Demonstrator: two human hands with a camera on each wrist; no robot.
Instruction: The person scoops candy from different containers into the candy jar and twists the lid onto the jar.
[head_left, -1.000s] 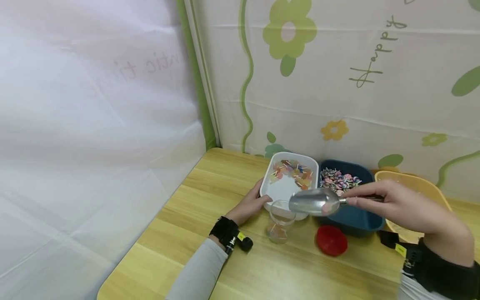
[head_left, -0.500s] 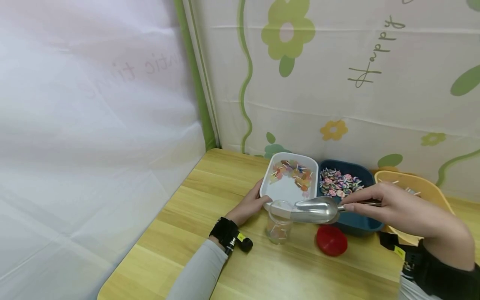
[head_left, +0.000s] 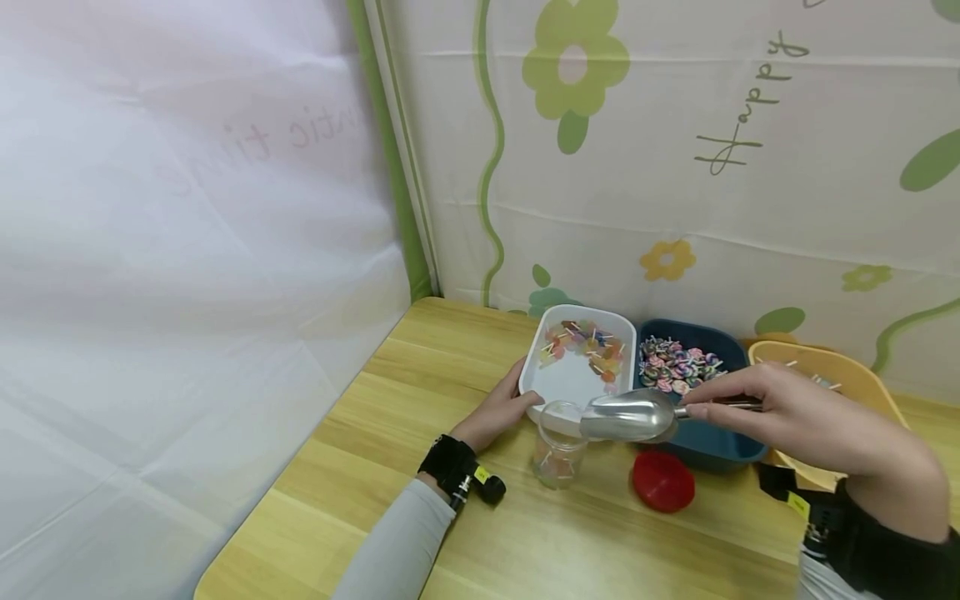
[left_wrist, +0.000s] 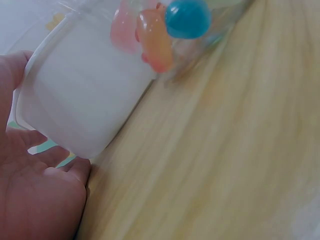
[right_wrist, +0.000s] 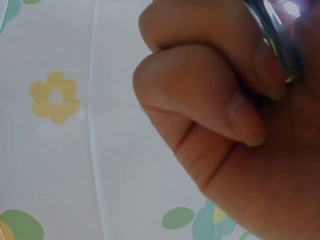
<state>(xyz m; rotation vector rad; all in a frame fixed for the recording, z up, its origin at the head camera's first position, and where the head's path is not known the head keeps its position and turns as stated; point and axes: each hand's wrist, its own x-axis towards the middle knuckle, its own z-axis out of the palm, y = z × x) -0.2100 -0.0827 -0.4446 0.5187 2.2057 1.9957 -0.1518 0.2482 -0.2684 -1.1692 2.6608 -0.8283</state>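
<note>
My left hand (head_left: 498,410) grips the near left corner of a white plastic bin (head_left: 564,388), thumb on the rim and fingers against the outside wall. Translucent lollipops (head_left: 603,354) lie mostly along the bin's far and right sides. My right hand (head_left: 806,417) holds a metal scoop (head_left: 633,415) by its handle, fingers curled round it in the right wrist view. The scoop's lip tilts over the mouth of a clear cup (head_left: 558,458) standing on the table before the bin. Colourful candies (left_wrist: 155,37) show inside the cup in the left wrist view.
A dark blue bin (head_left: 731,442) with swirled lollipops (head_left: 678,365) stands right of the white one. Beyond it is a yellow bin (head_left: 832,358), partly behind my right hand. A red, rounded piece (head_left: 663,482) lies on the wooden table (head_left: 480,533). A printed curtain hangs behind.
The scoop's lip has tipped over the cup and come slightly nearer my body. The candy seen in the scoop is gone from view, and the cup holds more. My left hand stays put.
</note>
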